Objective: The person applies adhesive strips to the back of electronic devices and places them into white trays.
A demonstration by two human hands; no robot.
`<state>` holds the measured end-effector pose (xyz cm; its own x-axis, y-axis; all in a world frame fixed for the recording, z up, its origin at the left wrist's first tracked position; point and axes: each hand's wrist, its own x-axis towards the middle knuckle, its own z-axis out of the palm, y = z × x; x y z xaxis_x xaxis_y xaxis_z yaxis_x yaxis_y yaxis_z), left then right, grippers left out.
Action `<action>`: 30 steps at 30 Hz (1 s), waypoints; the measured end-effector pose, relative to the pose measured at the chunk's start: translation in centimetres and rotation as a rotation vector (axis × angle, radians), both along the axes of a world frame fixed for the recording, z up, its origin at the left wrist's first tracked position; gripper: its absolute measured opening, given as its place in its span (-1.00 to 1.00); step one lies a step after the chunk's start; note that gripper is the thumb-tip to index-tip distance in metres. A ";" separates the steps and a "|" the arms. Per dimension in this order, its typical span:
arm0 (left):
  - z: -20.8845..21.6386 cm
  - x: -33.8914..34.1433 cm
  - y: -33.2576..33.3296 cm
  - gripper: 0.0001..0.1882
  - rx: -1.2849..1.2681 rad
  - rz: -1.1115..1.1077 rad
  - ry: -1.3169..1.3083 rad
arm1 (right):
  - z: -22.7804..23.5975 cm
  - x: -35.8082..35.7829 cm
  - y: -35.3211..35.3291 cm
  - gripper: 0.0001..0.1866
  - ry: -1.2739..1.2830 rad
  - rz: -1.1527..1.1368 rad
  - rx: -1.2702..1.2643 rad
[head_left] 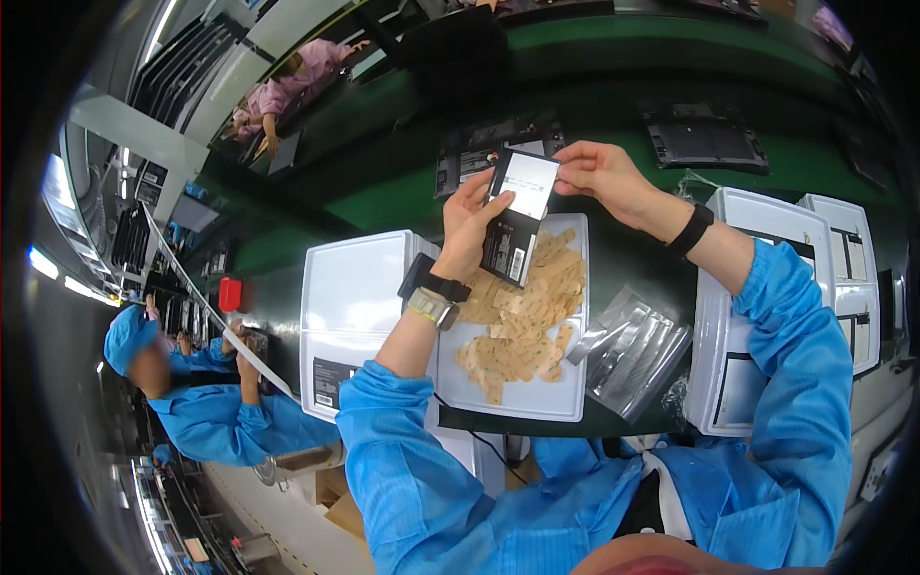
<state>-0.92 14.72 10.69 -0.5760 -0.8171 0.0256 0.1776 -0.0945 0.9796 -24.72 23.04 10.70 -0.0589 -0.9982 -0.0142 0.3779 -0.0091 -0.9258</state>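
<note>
A flat battery pack (508, 235), black with a silver-white panel and printed labels, is held tilted above a white tray (565, 407). My left hand (470, 225) grips it by its left side, thumb across the front face. At its upper right corner my right hand (604, 182) is closed in a pinch; whether a small tab is also between those fingers cannot be made out. Beneath the pack, many tan paper tabs (527, 331) lie heaped in the tray.
Clear plastic bags (637, 355) lie right of the tray. White trays with flat packs (724, 316) stand farther right, and a stacked white tray (355, 278) at left. Laptop casings (704, 139) rest on the green bench behind. A person in blue (225, 412) works at left.
</note>
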 end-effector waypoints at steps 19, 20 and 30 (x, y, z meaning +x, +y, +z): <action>-1.6 -1.1 1.9 -0.22 -0.372 -0.027 -0.080 | 0.2 3.0 2.3 -0.79 0.150 0.050 -0.063; -1.5 -1.0 2.3 -0.13 -0.348 -0.102 -0.108 | 0.0 3.0 2.3 -0.79 0.153 0.056 -0.043; -1.1 -1.0 2.0 -0.12 0.002 0.141 0.068 | -0.2 3.5 2.6 -0.83 0.547 -0.022 0.016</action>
